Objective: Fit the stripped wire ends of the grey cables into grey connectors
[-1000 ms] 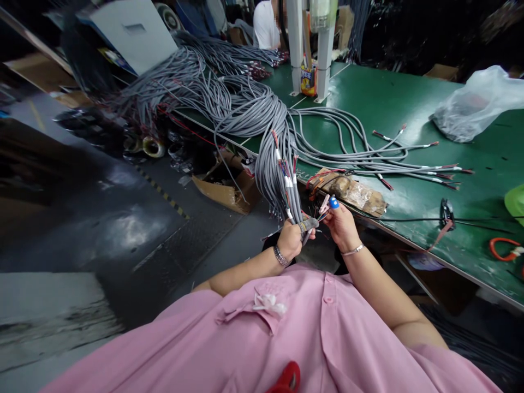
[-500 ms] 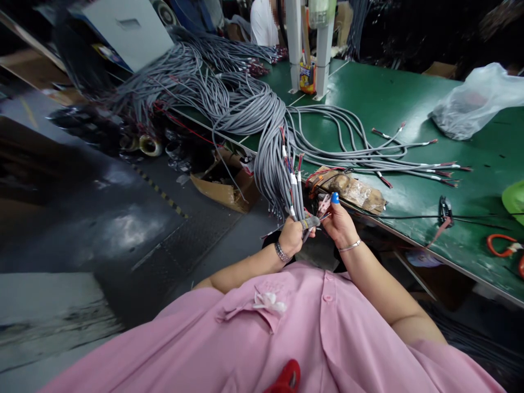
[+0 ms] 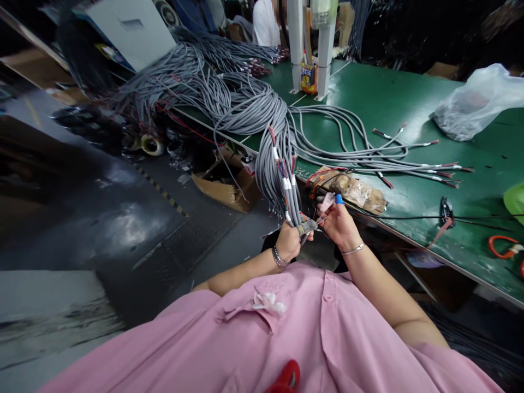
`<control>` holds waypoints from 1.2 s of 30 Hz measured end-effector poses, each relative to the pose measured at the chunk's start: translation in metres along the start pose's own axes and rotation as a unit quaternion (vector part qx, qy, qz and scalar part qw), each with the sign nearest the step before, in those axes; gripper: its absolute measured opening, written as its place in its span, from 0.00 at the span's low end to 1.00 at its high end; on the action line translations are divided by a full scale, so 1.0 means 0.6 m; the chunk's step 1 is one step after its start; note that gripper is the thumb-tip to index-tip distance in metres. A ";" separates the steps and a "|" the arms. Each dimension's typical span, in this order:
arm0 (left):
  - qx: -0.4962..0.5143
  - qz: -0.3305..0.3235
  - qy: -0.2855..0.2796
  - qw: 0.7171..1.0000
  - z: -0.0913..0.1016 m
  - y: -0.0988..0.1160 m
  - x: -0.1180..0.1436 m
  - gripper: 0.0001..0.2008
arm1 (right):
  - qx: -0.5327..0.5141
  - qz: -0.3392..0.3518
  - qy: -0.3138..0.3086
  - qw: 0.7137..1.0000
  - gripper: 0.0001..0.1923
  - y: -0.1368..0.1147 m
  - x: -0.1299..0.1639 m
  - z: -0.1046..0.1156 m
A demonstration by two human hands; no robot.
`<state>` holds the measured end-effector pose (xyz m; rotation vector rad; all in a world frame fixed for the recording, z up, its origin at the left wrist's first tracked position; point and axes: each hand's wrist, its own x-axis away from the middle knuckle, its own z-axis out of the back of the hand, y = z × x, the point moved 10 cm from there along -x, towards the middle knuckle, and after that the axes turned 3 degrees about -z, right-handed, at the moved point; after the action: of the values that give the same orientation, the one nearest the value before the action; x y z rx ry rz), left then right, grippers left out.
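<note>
My left hand [image 3: 289,240] is closed round several grey cables [image 3: 292,203], their white-banded ends and coloured wires pointing up and away from me. A grey cover with a yellow line wraps its thumb. Close beside it, my right hand [image 3: 341,226] pinches thin coloured wires [image 3: 321,219] sticking out near the left thumb. One right fingertip wears a blue cover [image 3: 339,199], and another has a pale pink wrapping [image 3: 327,202]. The held cables run back into a large pile of grey cables [image 3: 249,109] draped over the bench edge.
On the green bench [image 3: 409,103] lie more loose cable ends [image 3: 434,166], a taped cardboard block [image 3: 354,191], a clear plastic bag [image 3: 470,103] and an orange-handled tool [image 3: 501,246]. White posts [image 3: 295,49] rise at the back. An open cardboard box [image 3: 223,191] sits below the edge.
My left hand and the cable ends have shifted slightly to the left. My right hand has turned a little, still pinching the thin wires.
</note>
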<state>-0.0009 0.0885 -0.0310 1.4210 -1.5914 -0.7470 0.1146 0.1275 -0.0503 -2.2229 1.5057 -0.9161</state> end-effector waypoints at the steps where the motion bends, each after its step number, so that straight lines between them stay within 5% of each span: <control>1: 0.003 -0.003 0.006 1.000 0.002 0.000 0.001 0.16 | 0.009 0.009 0.001 1.000 0.18 -0.003 0.001 0.001; 6: 0.015 -0.010 0.022 1.000 0.004 -0.004 -0.004 0.15 | 0.042 0.027 0.011 0.999 0.19 -0.013 0.006 0.005; 12: -0.003 -0.013 0.028 1.000 0.003 -0.007 -0.008 0.15 | 0.113 -0.020 -0.051 0.992 0.18 0.007 0.034 -0.016; 17: -0.033 -0.014 0.020 0.999 0.009 -0.016 -0.004 0.17 | 0.187 0.064 -0.003 0.980 0.10 -0.001 0.055 -0.004; 21: -0.100 0.006 -0.054 0.993 0.000 -0.022 -0.004 0.16 | 0.270 0.113 -0.010 0.956 0.06 -0.021 0.064 -0.015; 27: -0.207 0.044 -0.216 0.953 -0.029 -0.020 0.001 0.14 | 0.335 0.083 -0.101 0.933 0.05 -0.019 0.080 -0.058; 36: -0.103 0.041 -0.137 0.984 -0.015 -0.025 -0.002 0.16 | 0.306 0.121 -0.010 0.944 0.04 -0.021 0.080 -0.026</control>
<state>0.0139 0.0880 -0.0400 1.1338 -1.7112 -1.0615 0.1249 0.0906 -0.0154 -1.5629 1.2254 -1.0910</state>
